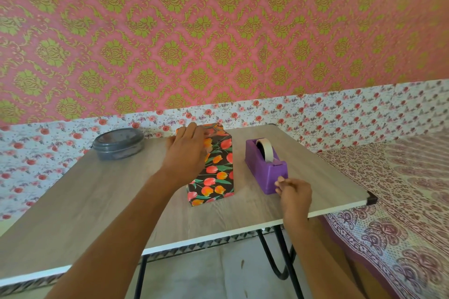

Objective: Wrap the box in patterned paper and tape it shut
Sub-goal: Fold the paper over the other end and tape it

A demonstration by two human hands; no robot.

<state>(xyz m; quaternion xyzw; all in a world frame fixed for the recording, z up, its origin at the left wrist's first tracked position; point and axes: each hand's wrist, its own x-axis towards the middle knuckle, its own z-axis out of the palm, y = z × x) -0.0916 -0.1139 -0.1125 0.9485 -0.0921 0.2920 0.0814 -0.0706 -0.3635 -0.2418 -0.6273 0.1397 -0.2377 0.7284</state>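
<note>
Left hand (pixel 187 153), fingers straight and flat on wrapped box (pixel 218 175), right hand (pixel 295 193), fingers curled at tape dispenser (pixel 263 165), grasp unclear

Counting live: bench (pixel 97 201) carrying 1 wrapped box (pixel 218 177), 1 purple tape dispenser (pixel 264 170) w/ 1 roll (pixel 266 148), 1 grey lidded tub (pixel 119 143); 2 grips showing: left grip (pixel 187 150), right grip (pixel 295 193).

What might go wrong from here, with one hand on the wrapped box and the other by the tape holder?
The tall box in tulip-patterned paper stands on end, steadied only by the left hand on top; a nudge may tip it. The right hand works at the front of the purple plastic tape dispenser, near the edge of the wood-look table; a hard pull might drag it off.
</note>
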